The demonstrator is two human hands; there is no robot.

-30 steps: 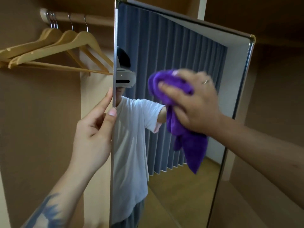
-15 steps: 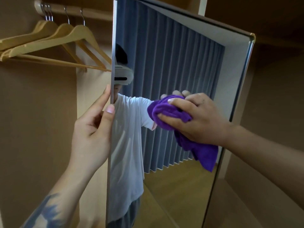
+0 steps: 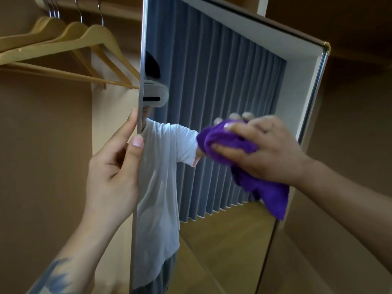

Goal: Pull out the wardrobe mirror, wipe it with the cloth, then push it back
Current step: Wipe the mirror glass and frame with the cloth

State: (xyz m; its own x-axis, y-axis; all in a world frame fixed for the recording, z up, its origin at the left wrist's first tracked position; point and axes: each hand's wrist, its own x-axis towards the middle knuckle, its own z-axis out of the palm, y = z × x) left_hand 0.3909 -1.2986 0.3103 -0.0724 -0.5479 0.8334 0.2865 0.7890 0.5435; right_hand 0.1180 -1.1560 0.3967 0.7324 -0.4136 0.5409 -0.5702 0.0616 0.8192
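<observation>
The tall wardrobe mirror (image 3: 222, 77) stands pulled out in front of me, framed in thin metal, reflecting grey-blue curtains and a person in a white shirt. My left hand (image 3: 114, 166) grips its near left edge, thumb on the glass side and fingers behind the frame. My right hand (image 3: 265, 151) presses a bunched purple cloth (image 3: 229, 141) flat against the glass at mid height on the right half. A tail of the cloth hangs below my wrist.
Several wooden hangers (image 3: 70, 45) hang from a rail at the upper left, their ends close to the mirror's left edge. Brown wardrobe walls (image 3: 42, 166) close in on the left and on the right (image 3: 356, 124).
My right hand has carried the cloth down the glass from near the top to mid height and slightly to the right. My left hand has kept its hold on the edge.
</observation>
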